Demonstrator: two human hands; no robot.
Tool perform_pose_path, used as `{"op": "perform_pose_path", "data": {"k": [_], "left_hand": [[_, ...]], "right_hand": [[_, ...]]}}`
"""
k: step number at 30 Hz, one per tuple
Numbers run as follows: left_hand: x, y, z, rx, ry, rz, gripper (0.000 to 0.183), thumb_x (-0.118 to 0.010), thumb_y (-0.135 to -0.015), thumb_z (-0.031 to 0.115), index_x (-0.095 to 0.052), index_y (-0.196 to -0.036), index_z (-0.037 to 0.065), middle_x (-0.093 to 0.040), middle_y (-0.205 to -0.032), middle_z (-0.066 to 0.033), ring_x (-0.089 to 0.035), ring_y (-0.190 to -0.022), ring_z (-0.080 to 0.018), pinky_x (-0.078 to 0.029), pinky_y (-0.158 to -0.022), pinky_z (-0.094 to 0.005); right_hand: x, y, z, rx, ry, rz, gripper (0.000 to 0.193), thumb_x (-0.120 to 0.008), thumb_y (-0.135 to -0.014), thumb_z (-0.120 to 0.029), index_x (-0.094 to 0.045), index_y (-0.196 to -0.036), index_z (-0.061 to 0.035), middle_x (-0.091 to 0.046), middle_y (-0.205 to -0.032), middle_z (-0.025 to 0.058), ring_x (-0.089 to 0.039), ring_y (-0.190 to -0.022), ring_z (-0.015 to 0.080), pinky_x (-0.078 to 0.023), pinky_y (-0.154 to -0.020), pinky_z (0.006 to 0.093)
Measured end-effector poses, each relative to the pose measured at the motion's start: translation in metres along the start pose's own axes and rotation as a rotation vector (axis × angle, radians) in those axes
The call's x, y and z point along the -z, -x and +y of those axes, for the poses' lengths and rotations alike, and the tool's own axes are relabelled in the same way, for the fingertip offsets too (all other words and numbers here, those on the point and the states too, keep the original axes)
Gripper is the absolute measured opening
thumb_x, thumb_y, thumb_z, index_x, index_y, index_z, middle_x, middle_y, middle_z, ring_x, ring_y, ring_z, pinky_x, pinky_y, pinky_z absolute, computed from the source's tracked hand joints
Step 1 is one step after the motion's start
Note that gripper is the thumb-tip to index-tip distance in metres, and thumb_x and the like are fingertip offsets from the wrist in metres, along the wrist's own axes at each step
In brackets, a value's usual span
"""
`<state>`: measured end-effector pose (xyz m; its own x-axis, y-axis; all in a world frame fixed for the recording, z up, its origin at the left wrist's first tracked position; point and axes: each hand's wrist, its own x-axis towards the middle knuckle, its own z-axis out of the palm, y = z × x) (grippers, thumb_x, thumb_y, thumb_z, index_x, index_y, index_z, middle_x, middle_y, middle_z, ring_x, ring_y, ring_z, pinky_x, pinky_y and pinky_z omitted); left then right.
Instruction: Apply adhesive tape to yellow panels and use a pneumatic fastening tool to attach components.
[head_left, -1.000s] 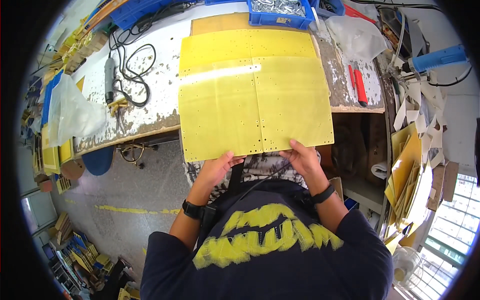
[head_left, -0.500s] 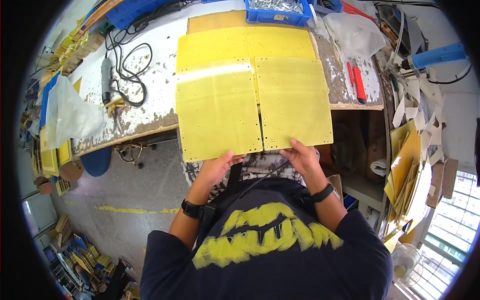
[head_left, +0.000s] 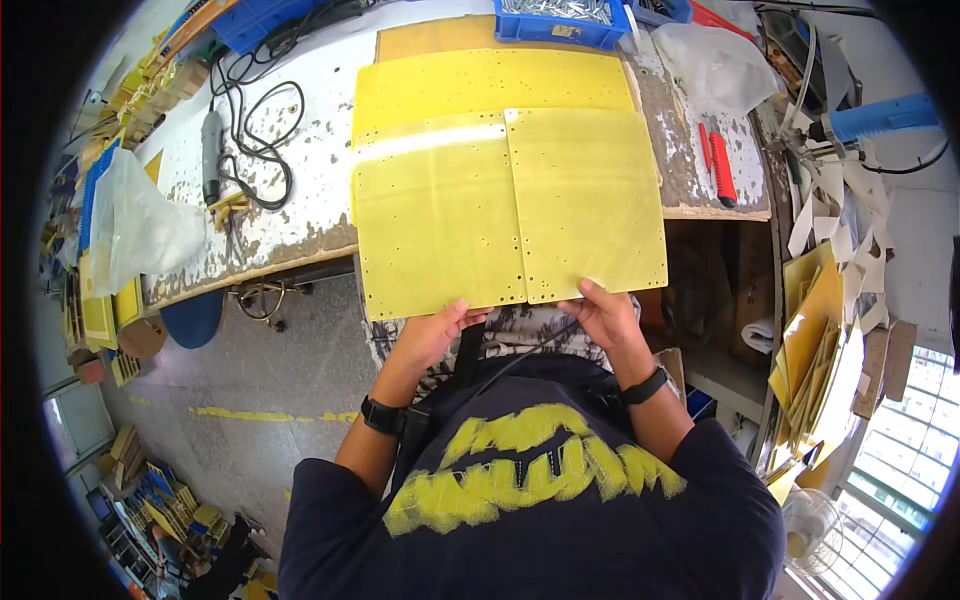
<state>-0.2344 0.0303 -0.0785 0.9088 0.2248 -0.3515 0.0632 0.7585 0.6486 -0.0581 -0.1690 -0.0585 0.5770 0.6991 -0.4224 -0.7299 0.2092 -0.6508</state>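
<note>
Two yellow sheets drilled with small holes lie side by side, their far parts over the table and their near edges past its front. My left hand (head_left: 438,335) is closed on the near edge of the left yellow sheet (head_left: 435,220), thumb on top, fingers beneath. With its thumb on top too, my right hand (head_left: 605,315) pinches the near edge of the right yellow sheet (head_left: 590,200). The inner edges of the two sheets meet, the right one seeming to overlap slightly. Beyond them, more yellow sheet (head_left: 440,85) lies on the table.
On the worn white table (head_left: 325,130) are a grey corded power tool (head_left: 211,160) at left and a red-handled tool (head_left: 722,170) at right. A blue bin (head_left: 560,30) of metal fasteners stands at the back. A clear plastic bag (head_left: 715,65) and a blue-handled tool (head_left: 880,118) lie farther right.
The narrow gap between the two held sheets has shut, the right sheet coming left against the left one. Both hands keep their grip on the near edges.
</note>
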Motion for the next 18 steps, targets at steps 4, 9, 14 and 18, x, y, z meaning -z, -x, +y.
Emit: {"op": "perform_pose_path", "data": {"k": [4, 9, 14, 18], "left_hand": [[0.0010, -0.0012, -0.0010, 0.006, -0.010, 0.030, 0.036, -0.049, -0.089, 0.013, -0.042, -0.121, 0.001, -0.056, -0.113, -0.0163, -0.057, -0.100, -0.0271, -0.046, -0.086, -0.0397], [0.0019, -0.0009, -0.0012, 0.002, 0.001, 0.020, 0.036, -0.049, -0.089, 0.012, -0.041, -0.122, 0.001, -0.055, -0.114, -0.0165, -0.057, -0.101, -0.0276, -0.046, -0.086, -0.0397], [0.0008, -0.0012, 0.0004, -0.001, -0.006, 0.013, 0.035, -0.049, -0.089, 0.012, -0.042, -0.122, 0.001, -0.055, -0.114, -0.0163, -0.057, -0.101, -0.0276, -0.046, -0.086, -0.0396], [0.0027, -0.0019, -0.0015, 0.014, -0.003, 0.013, 0.035, -0.048, -0.089, 0.012, -0.042, -0.122, 0.002, -0.055, -0.114, -0.0157, -0.057, -0.101, -0.0272, -0.046, -0.085, -0.0393]], "right_hand": [[0.0031, -0.0024, 0.0017, 0.009, -0.015, -0.031, 0.036, -0.051, -0.088, -0.009, -0.041, -0.122, -0.0004, -0.056, -0.110, 0.0137, -0.061, -0.093, 0.0239, -0.055, -0.076, 0.0362], [0.0012, -0.0022, 0.0016, 0.012, -0.008, -0.018, 0.036, -0.051, -0.088, -0.010, -0.041, -0.122, -0.0003, -0.057, -0.110, 0.0138, -0.061, -0.092, 0.0238, -0.055, -0.075, 0.0362], [0.0034, -0.0027, -0.0011, 0.012, 0.011, 0.001, 0.036, -0.051, -0.088, -0.010, -0.042, -0.121, -0.0006, -0.057, -0.110, 0.0137, -0.061, -0.093, 0.0240, -0.055, -0.075, 0.0360], [0.0023, -0.0031, -0.0008, 0.018, 0.009, -0.007, 0.036, -0.051, -0.088, -0.009, -0.042, -0.121, -0.0010, -0.057, -0.109, 0.0135, -0.060, -0.093, 0.0237, -0.055, -0.076, 0.0352]]}}
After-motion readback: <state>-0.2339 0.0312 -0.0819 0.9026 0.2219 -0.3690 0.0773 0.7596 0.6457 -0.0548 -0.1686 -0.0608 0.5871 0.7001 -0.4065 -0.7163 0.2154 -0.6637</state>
